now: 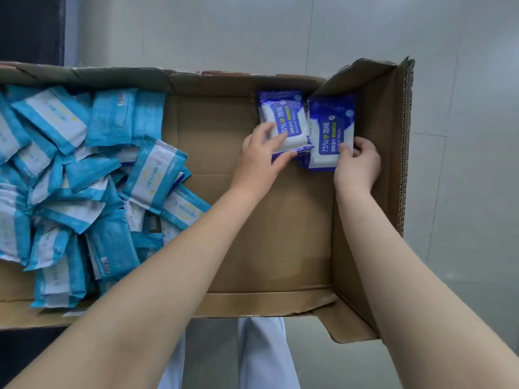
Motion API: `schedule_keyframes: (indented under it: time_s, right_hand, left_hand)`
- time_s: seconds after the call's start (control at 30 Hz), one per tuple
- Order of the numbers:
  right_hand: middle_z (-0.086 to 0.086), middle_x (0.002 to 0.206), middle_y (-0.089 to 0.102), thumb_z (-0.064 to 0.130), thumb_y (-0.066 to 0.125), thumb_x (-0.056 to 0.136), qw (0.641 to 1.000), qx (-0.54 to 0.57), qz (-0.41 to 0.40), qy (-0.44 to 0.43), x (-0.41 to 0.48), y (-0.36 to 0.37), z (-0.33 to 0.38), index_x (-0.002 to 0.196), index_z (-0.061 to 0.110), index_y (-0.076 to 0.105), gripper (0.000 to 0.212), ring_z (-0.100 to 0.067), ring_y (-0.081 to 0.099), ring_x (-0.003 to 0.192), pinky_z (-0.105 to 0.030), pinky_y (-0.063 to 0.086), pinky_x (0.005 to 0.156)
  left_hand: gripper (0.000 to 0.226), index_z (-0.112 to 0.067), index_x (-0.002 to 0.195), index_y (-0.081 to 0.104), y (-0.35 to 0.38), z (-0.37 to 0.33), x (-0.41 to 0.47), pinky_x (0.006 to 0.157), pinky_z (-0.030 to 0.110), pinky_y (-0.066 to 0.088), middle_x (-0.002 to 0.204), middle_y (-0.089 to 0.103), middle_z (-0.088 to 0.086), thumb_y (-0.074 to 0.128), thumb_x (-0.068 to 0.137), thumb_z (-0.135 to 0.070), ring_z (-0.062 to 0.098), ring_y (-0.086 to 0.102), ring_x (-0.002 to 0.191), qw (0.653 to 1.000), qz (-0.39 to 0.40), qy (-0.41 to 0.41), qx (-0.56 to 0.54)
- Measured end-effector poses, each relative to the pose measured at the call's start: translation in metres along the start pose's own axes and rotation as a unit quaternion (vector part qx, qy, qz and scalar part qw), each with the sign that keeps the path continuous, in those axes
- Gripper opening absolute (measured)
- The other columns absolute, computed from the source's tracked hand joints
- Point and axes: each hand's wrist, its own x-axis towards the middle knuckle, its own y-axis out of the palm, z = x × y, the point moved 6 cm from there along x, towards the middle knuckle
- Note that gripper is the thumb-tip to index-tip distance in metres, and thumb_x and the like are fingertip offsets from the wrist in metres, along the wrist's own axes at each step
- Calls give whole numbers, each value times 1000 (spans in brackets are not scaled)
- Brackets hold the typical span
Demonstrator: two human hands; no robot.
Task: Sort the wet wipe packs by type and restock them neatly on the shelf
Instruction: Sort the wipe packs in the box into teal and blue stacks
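Left hand [261, 155] grips near edge of left dark-blue stack [286, 119]; right hand [358, 164] pinches right dark-blue stack [331, 130], far right corner of box [389, 169]. Risk: slick packs slide, stacks topple, remixing with light-blue pile [70, 178] at left.

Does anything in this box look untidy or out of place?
Yes. The light blue wipe packs lie in a jumbled heap at the left of the cardboard box, overlapping at all angles, some face down.

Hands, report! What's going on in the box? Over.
Left hand holds left dark-blue pack. Right hand pinches right dark-blue pack, beside box wall. Light-blue pile apart, nothing blocking.
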Motion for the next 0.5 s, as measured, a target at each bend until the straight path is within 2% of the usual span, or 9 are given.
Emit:
schedule_keyframes:
  time_s: [0.1, 0.2, 0.27, 0.37, 0.5]
  right_hand:
    - [-5, 112, 70, 16, 57, 99, 1000, -8, -16, -4, 0, 2, 1, 127, 7, 59, 30, -9, 64, 90, -11, 48, 70]
    - [-6, 116, 70, 18, 55, 100, 1000, -5, -22, 5, 2, 4, 5, 126, 10, 60, 28, -13, 66, 93, -18, 53, 73]
    - [-6, 117, 69, 19, 55, 100, 1000, -20, -22, 5, 5, 6, 8, 126, 10, 59, 28, -16, 67, 96, -24, 55, 76]
    - [-3, 116, 66, 22, 52, 101, 998, -52, -20, 0, 7, 7, 9, 128, 12, 57, 29, -11, 63, 90, -13, 48, 64]
    - [-4, 121, 67, 25, 50, 102, 996, -82, -34, -13, 4, 8, 13, 130, 15, 54, 30, -16, 66, 98, -28, 55, 77]
  left_hand:
    - [54, -11, 139, 51, -9, 6, 10, 114, 36, 33, 146, 33, 11, 68, 91, -29, 25, 39, 132, 993, -58, -69, -81]
    - [71, -18, 150, 32, -2, 1, 27, 113, 30, 33, 147, 27, 6, 70, 90, -28, 19, 41, 129, 974, -43, -153, -162]
    - [77, -24, 153, 26, 4, -1, 37, 112, 32, 34, 148, 26, 6, 70, 90, -26, 24, 40, 129, 977, -28, -174, -117]
    - [77, -28, 156, 19, 8, 3, 41, 107, 31, 33, 151, 26, 4, 65, 93, -22, 28, 36, 129, 986, -8, -165, -33]
    - [78, -27, 157, 15, 7, 7, 43, 108, 32, 33, 153, 25, 4, 62, 95, -22, 27, 35, 132, 989, 6, -149, -9]
